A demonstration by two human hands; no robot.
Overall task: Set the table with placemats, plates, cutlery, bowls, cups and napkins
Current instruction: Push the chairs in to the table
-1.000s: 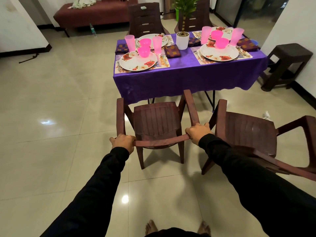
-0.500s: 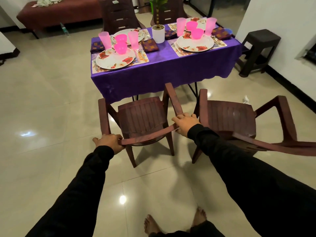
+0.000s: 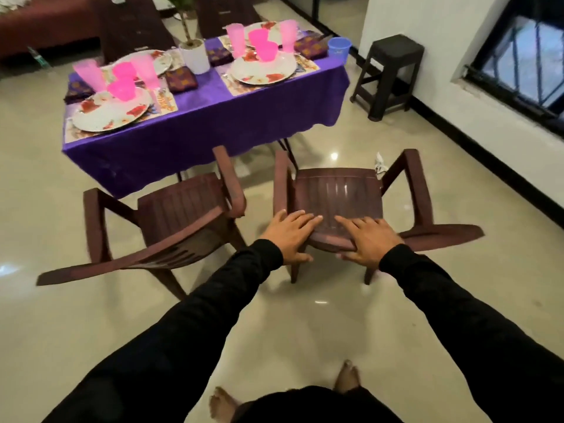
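Both hands rest on the top rail of the right-hand chair, fingers spread flat over the backrest and thumbs hooked beneath it. The left hand lies toward the rail's left part, the right hand just beside it. The left-hand chair stands alongside, untouched. Beyond both chairs stands the table, draped in purple cloth. On it, placemats carry floral plates, pink cups, pink bowls and dark folded napkins; cutlery is blurred. A white plant pot sits mid-table. A dark stool stands against the wall at right.
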